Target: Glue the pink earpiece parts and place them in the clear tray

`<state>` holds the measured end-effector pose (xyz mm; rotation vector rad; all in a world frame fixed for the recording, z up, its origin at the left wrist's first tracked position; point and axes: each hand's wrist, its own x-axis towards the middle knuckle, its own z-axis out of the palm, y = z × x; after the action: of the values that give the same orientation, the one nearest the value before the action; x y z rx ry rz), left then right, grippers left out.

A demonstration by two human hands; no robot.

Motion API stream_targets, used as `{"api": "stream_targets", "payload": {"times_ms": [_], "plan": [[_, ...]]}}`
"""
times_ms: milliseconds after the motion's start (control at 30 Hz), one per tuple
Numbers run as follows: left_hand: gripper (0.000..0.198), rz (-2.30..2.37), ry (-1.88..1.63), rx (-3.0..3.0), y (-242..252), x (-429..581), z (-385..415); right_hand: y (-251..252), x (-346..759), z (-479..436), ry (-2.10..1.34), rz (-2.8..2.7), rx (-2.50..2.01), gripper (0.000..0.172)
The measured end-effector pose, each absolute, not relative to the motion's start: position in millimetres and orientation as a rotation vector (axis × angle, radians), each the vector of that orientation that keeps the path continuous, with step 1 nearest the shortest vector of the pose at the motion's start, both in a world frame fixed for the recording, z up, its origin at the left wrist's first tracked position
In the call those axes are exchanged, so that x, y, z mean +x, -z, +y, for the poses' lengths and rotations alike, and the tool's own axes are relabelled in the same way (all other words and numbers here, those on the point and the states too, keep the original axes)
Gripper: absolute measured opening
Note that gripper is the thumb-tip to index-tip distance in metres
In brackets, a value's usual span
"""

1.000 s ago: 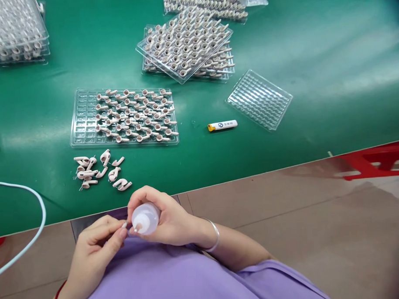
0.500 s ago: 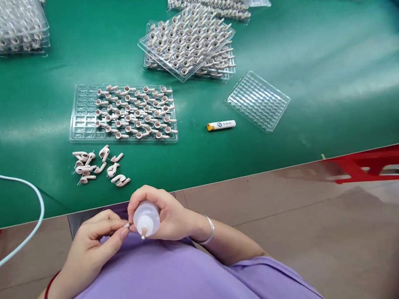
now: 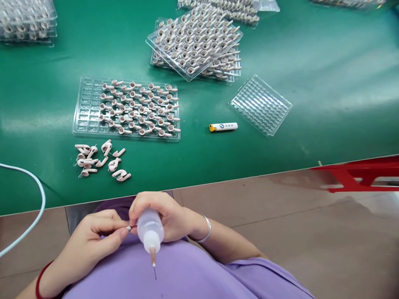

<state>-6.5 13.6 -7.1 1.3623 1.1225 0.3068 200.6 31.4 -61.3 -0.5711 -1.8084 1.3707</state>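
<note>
My right hand (image 3: 171, 216) is wrapped round a small white squeeze bottle (image 3: 150, 229) whose needle tip points down toward my purple shirt. My left hand (image 3: 91, 242) pinches a tiny pale part (image 3: 128, 228) between thumb and forefinger, right beside the bottle and touching my right hand's fingertips. Both hands sit over my lap, just below the green table's near edge (image 3: 220, 180). A loose heap of pink earpiece parts (image 3: 101, 160) lies on the table above my left hand.
A clear tray (image 3: 83, 107) partly filled with pink parts lies behind the heap. Stacked full trays (image 3: 196, 45) stand further back, an empty clear tray (image 3: 261, 105) and a white lighter (image 3: 223, 127) to the right. A white cable (image 3: 37, 190) curves at left. Red frame (image 3: 367, 174) at right.
The bottle has tipped in my right hand, so its needle tip now points down over my shirt. My left hand keeps its pinch. The view has shifted slightly.
</note>
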Motion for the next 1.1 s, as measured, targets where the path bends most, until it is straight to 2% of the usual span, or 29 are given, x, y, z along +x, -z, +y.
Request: {"api": "stream_targets", "payload": {"times_ms": [667, 1100], "plan": [[0.020, 1.011, -0.317, 1.151, 18.6, -2.0, 3.6, 70.4, 198.3, 12.5, -1.494, -1.752, -0.561, 0.025], [0.021, 0.970, -0.292, 1.064, 22.7, -5.4, 0.4, 68.9, 198.1, 12.7, -1.495, -1.680, -0.529, 0.020]]}}
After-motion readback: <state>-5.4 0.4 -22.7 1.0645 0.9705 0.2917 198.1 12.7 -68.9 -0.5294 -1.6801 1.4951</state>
